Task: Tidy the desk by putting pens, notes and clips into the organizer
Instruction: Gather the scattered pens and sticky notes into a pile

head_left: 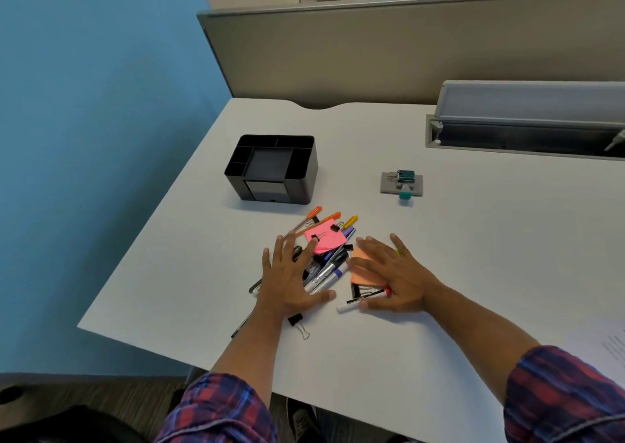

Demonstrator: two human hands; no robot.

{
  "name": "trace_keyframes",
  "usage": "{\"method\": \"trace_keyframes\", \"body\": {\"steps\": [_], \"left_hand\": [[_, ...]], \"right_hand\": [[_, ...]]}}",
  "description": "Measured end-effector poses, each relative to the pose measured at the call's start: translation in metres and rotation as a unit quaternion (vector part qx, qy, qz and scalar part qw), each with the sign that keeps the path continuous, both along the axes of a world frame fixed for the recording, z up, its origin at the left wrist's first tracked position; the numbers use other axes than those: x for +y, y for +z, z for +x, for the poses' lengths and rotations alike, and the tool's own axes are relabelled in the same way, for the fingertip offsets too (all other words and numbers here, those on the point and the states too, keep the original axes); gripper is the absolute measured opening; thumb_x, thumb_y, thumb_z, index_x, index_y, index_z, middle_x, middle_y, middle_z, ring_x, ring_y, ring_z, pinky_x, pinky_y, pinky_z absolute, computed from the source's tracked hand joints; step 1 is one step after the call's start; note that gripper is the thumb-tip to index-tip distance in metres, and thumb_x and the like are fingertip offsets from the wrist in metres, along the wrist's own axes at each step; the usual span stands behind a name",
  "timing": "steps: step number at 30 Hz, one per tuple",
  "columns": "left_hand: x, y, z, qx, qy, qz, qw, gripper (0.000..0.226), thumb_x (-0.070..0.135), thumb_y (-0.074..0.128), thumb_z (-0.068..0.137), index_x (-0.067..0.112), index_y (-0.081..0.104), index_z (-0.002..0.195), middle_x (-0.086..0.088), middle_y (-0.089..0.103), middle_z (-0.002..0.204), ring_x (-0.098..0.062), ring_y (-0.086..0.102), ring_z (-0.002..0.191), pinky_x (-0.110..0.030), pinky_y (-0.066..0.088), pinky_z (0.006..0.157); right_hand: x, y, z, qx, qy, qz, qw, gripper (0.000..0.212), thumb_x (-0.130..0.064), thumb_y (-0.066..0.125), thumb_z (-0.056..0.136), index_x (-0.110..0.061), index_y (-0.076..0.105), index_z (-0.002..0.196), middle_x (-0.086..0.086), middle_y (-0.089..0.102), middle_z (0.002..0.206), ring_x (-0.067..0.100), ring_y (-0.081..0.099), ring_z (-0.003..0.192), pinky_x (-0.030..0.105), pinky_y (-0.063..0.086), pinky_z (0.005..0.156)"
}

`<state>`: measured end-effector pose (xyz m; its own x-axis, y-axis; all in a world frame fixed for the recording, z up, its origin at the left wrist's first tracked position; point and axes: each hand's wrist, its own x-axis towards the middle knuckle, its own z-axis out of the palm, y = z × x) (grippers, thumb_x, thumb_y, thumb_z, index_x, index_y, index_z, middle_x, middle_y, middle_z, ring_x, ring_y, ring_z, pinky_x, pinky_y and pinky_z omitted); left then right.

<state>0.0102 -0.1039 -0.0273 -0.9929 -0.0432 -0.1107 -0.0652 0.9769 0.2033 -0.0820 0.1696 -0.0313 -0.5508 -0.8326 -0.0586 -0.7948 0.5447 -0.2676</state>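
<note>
A black desk organizer (274,168) with several empty compartments stands on the white desk (473,239), left of centre. In front of it lies a heap of pens (329,272), orange-capped pens (313,213), a pink note pad (325,239), an orange note pad (362,275) and black binder clips. My left hand (287,278) lies flat with spread fingers on the left side of the heap. With its fingers straight, my right hand (394,272) rests on the orange pad and a red-capped marker (363,299). One binder clip (297,322) sits near my left wrist.
A grey block with a teal-handled stamp-like device (402,184) sits to the right of the organizer. A grey cable tray (527,128) and a beige partition (406,53) bound the desk's far side. Printed paper (608,348) lies at the right edge.
</note>
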Motion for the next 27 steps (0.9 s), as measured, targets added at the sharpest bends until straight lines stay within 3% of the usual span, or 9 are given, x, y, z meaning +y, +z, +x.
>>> {"method": "trace_keyframes", "body": {"steps": [6,10,15,18,22,27], "left_hand": [[0.005,-0.005,0.008,0.062,-0.006,0.000,0.998,0.090,0.081,0.041,0.082,0.036,0.023,0.157,-0.006,0.025,0.162,-0.031,0.016,0.152,-0.061,0.024,0.116],[0.001,-0.006,0.011,0.081,-0.029,-0.002,0.996,0.079,0.071,0.046,0.086,0.025,0.041,0.150,-0.008,0.039,0.152,-0.032,0.033,0.142,-0.054,0.034,0.109],[-0.002,-0.007,0.022,0.083,-0.033,0.011,0.996,0.074,0.060,0.044,0.092,0.018,0.038,0.153,-0.010,0.037,0.158,-0.032,0.030,0.147,-0.051,0.031,0.115],[-0.007,-0.009,0.027,0.080,-0.037,0.016,0.996,0.069,0.056,0.044,0.095,0.018,0.038,0.153,-0.010,0.037,0.158,-0.031,0.030,0.148,-0.051,0.032,0.115],[-0.010,-0.006,0.036,0.085,-0.046,0.000,0.995,0.065,0.052,0.043,0.095,0.022,0.039,0.153,-0.006,0.039,0.156,-0.027,0.034,0.146,-0.050,0.030,0.117],[-0.011,0.002,0.052,0.119,-0.023,-0.020,0.992,0.064,0.058,0.044,0.095,0.021,0.046,0.148,-0.008,0.037,0.158,-0.029,0.032,0.147,-0.055,0.019,0.121]], "right_hand": [[-0.017,-0.002,-0.003,-0.003,-0.012,-0.046,0.999,0.087,-0.088,0.044,0.077,-0.036,0.033,0.146,-0.001,0.000,0.167,0.017,-0.005,0.154,0.060,0.002,0.120],[-0.033,-0.001,-0.005,-0.007,-0.002,-0.059,0.998,0.095,-0.091,0.047,0.073,-0.027,0.037,0.142,0.002,0.001,0.167,0.020,-0.005,0.154,0.061,0.001,0.119],[-0.048,0.007,-0.009,-0.043,0.005,-0.049,0.998,0.126,-0.095,0.049,0.064,-0.023,0.006,0.158,-0.001,-0.018,0.165,0.018,-0.020,0.151,0.055,-0.013,0.120],[-0.059,0.011,-0.014,-0.037,0.010,-0.022,0.999,0.132,-0.097,0.045,0.062,-0.026,-0.014,0.157,-0.001,-0.027,0.163,0.019,-0.025,0.149,0.057,-0.011,0.120],[-0.075,0.016,-0.021,-0.049,0.031,0.006,0.998,0.133,-0.101,0.036,0.060,-0.026,-0.019,0.156,-0.002,-0.030,0.162,0.022,-0.027,0.149,0.060,-0.011,0.119],[-0.086,0.007,-0.019,-0.026,0.061,0.048,0.997,0.128,-0.100,0.032,0.066,-0.023,-0.013,0.157,0.002,-0.014,0.166,0.023,-0.024,0.150,0.060,-0.012,0.118]]}}
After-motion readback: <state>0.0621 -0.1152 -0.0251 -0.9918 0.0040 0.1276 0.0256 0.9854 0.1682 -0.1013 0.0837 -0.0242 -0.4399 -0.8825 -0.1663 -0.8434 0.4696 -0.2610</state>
